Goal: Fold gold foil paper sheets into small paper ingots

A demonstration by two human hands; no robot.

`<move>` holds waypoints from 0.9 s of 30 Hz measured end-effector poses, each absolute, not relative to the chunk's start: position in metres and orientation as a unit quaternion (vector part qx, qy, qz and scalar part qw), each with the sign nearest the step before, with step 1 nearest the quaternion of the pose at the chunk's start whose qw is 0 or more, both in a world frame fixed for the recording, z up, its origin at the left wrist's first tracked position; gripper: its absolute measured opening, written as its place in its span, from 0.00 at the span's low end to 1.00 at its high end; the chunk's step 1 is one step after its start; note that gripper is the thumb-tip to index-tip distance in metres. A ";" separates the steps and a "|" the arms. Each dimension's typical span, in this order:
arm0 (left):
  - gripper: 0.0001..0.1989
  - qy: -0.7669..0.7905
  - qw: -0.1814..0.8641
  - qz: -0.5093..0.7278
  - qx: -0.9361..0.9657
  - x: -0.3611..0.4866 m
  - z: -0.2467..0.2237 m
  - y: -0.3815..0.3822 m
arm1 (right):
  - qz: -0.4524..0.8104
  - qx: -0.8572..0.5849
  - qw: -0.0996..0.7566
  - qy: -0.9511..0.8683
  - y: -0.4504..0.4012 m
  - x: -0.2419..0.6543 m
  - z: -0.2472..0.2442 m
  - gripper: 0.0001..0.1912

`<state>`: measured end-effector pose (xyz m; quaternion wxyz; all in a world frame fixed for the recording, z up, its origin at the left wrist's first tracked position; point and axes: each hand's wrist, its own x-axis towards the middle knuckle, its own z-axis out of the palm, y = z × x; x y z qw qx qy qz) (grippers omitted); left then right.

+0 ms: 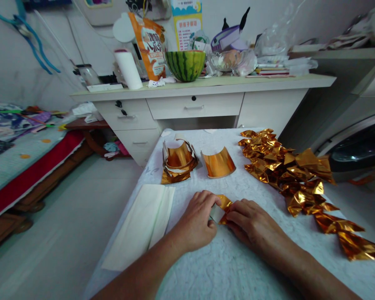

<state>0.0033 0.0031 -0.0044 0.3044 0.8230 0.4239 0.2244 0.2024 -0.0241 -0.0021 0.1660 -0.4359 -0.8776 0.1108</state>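
A small piece of gold foil paper (225,202), partly folded with its pale side showing, lies between my hands on the cloth-covered table (200,273). My left hand (197,220) pinches its left edge between thumb and fingers. My right hand (253,221) closes on its right side, with the fingertips hiding part of it. Beyond them a curled gold sheet (219,163) stands alone, beside a stack of curled gold sheets (178,160). Folded gold foil pieces (287,166) spread in a long heap on the right.
Left of my hands lie flat sheets of off-white paper (143,225). A white desk (193,106) stands behind the table, bearing half a watermelon (185,66), an orange snack bag (150,48) and a white roll (128,70). A washing machine (362,137) is at right, a bed (25,158) at left.
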 end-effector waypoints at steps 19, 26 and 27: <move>0.11 0.428 0.187 0.208 0.860 0.004 -0.006 0.010 | 0.087 -0.502 0.189 -0.839 -0.021 0.210 -0.006 0.10; 0.05 0.400 0.150 0.191 0.884 0.003 -0.007 0.010 | 0.094 -0.501 0.177 -0.842 -0.020 0.209 -0.004 0.09; 0.05 0.391 0.146 0.186 0.889 0.003 -0.005 0.010 | 0.096 -0.501 0.175 -0.842 -0.020 0.209 -0.003 0.09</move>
